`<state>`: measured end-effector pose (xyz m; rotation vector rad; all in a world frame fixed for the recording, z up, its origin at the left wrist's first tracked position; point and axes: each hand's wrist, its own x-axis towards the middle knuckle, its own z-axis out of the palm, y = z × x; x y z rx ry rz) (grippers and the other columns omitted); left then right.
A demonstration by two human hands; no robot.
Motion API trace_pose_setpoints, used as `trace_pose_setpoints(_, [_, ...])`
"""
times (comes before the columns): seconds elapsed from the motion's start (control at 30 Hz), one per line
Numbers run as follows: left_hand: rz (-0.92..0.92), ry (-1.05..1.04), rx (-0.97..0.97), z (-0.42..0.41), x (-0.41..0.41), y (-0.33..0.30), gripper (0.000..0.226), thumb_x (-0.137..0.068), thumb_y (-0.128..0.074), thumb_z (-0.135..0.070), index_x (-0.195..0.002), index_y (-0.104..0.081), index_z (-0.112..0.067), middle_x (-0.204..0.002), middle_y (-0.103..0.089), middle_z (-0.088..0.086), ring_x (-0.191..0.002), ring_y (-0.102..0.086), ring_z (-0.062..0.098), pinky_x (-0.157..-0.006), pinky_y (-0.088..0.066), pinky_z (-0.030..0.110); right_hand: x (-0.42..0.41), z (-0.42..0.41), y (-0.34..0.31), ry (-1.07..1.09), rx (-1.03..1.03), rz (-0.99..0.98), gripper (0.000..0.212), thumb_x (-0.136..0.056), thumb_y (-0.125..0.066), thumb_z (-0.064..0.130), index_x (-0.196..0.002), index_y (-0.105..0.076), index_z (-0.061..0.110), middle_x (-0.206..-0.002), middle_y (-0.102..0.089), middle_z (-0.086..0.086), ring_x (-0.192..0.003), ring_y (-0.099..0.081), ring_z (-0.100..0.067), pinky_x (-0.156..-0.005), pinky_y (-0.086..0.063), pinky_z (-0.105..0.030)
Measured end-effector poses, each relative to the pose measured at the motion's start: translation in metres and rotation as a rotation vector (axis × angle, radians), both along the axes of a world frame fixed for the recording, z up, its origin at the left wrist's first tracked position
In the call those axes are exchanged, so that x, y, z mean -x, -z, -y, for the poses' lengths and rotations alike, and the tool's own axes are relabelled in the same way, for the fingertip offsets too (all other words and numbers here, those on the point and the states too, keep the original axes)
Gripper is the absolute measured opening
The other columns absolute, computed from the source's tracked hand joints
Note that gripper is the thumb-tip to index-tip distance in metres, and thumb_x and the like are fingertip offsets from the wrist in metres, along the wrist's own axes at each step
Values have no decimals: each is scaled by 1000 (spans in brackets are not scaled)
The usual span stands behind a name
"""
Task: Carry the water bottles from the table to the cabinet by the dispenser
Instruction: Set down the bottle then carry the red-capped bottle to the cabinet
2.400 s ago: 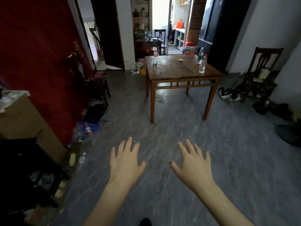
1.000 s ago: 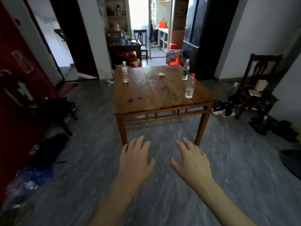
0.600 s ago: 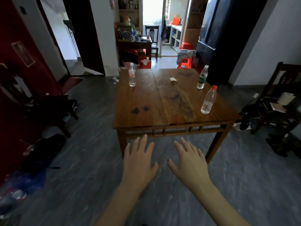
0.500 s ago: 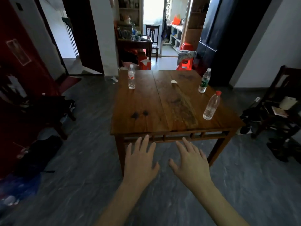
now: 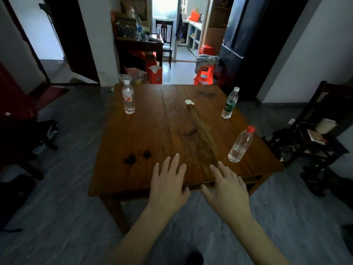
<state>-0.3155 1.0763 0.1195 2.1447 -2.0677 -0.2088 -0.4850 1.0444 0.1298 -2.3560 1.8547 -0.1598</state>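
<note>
Three clear water bottles stand upright on a square wooden table (image 5: pixel 145 131). A red-capped bottle (image 5: pixel 241 144) is nearest, at the front right. A green-labelled bottle (image 5: pixel 230 103) stands at the far right, and a red-labelled bottle (image 5: pixel 128 97) at the far left. My left hand (image 5: pixel 168 184) and my right hand (image 5: pixel 227 190) hover palm down over the table's front edge, fingers spread, holding nothing. The red-capped bottle is just right of and beyond my right hand. No cabinet or dispenser is in view.
A small white scrap (image 5: pixel 189 102) lies on the table's far middle. A dark wooden chair (image 5: pixel 317 131) with clutter stands to the right, shoes on the floor below it. A dark seat (image 5: pixel 28 131) is at the left. A red stool (image 5: pixel 204 73) stands beyond the table.
I have walked up to the table; it has gone from far across the room to right below me. My open hands now reach over its front edge.
</note>
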Motion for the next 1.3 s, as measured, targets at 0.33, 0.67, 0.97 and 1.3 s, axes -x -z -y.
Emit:
trace_pose_setpoints(0.33, [29,110,-60,182,89,8,68,-96,-50,-55,-156,-29,-30,-172,-8,3,-158,-11,26,-126,-16,50,105,159,1,194,-35,34,63,-89,-53,56,-146,-35,35,-161,-27,3,-148,-26,-19,-119,-23,-46])
trace_pose_setpoints(0.67, [32,269,-165,297,152,21,68,-95,-57,-53,-154,-32,-30,-172,-10,2,-157,-13,24,-126,-19,49,161,238,27,394,-192,55,74,-91,-51,59,-153,-23,32,-165,-16,1,-150,-18,-20,-121,-18,-48])
trace_pose_setpoints(0.97, [-19,358,-196,356,142,49,74,-90,-59,-61,-152,-36,-29,-170,-18,1,-154,-24,24,-123,-27,45,156,277,48,445,-251,41,72,-92,-48,56,-154,-23,28,-164,-17,-1,-150,-18,-21,-122,-18,-48])
trace_pose_setpoints(1.3, [-872,258,-475,387,162,107,81,-68,-92,-29,-125,-35,-35,-126,-59,-10,-111,-63,5,-90,-56,22,144,294,87,505,-322,33,70,-92,-55,53,-152,-29,28,-162,-25,-1,-148,-26,-22,-120,-25,-48])
